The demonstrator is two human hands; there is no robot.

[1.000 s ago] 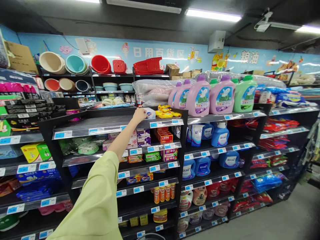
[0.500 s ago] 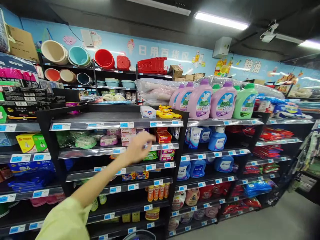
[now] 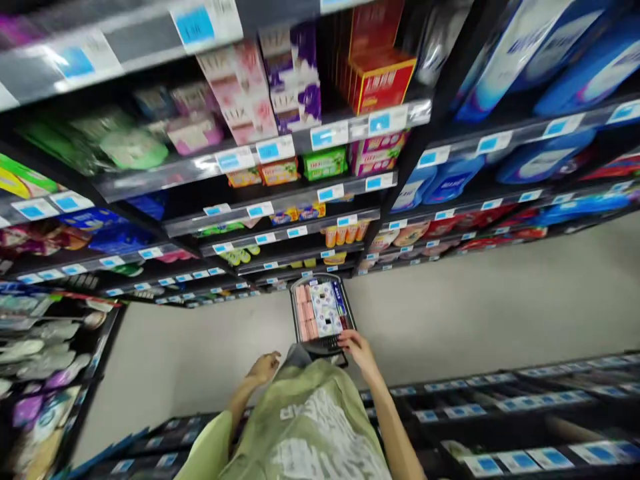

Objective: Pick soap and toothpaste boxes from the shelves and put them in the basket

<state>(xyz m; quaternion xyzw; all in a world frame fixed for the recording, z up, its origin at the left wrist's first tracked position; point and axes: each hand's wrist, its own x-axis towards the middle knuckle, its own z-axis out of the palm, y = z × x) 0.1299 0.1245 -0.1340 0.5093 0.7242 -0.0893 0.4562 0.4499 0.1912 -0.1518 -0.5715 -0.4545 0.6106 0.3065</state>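
Note:
A dark basket stands on the floor in front of me, holding pink packs, white and blue patterned boxes and a dark blue pack. At its near right corner is my right hand, with the fingers loosely stretched; whether it touches the rim I cannot make out. My left hand hangs to the left of the basket with its fingers loosely bent apart and nothing seen in them.
Shelves ahead carry pink and purple soap boxes, red and yellow boxes and blue detergent bottles. Grey floor runs along them. More shelving lies close behind me, and a rack of packaged goods is at left.
My view has tilted down from the upper shelves to the floor. The arm that reached toward the soap shelf is lowered, and both hands and the basket now show.

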